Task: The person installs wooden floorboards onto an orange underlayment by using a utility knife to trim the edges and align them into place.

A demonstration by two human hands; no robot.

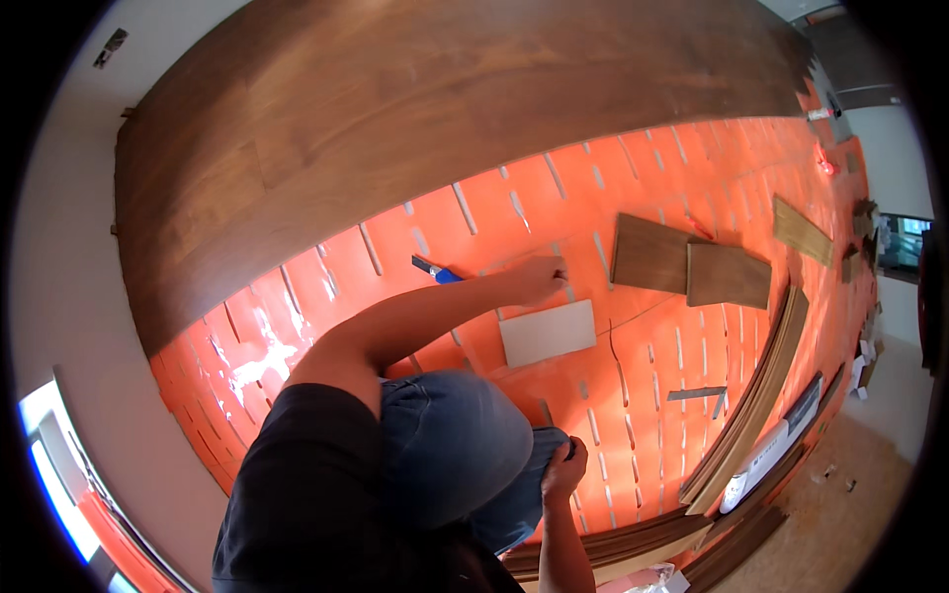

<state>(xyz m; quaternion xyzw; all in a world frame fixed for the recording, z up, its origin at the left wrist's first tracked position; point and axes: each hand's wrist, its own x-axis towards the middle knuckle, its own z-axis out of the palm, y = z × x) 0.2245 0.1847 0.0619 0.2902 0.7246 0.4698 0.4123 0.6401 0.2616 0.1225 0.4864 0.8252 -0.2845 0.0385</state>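
Orange sheeting [633, 331] with rows of narrow slots is spread over the floor; its far edge is bordered by broad brown planking [445, 89], and a pale wall [64, 227] is seen at left. Left grip [539, 281] is held above the sheeting, fingers curled in; whether anything is held cannot be told. Just beside it, on the near side, a white rectangular panel [549, 333] is laid flat. A blue-and-black tool [447, 276] is seen close by the left forearm [425, 314], part of it possibly hidden. Right grip [564, 470] is rested at the denim-covered leg [509, 499], fingers bent; its contents, if any, cannot be made out. Off to the right, two brown board pieces [729, 277] are set together, edges meeting; nearer, a grey L-shaped square [696, 393] and stacked long boards [753, 400] are noted.
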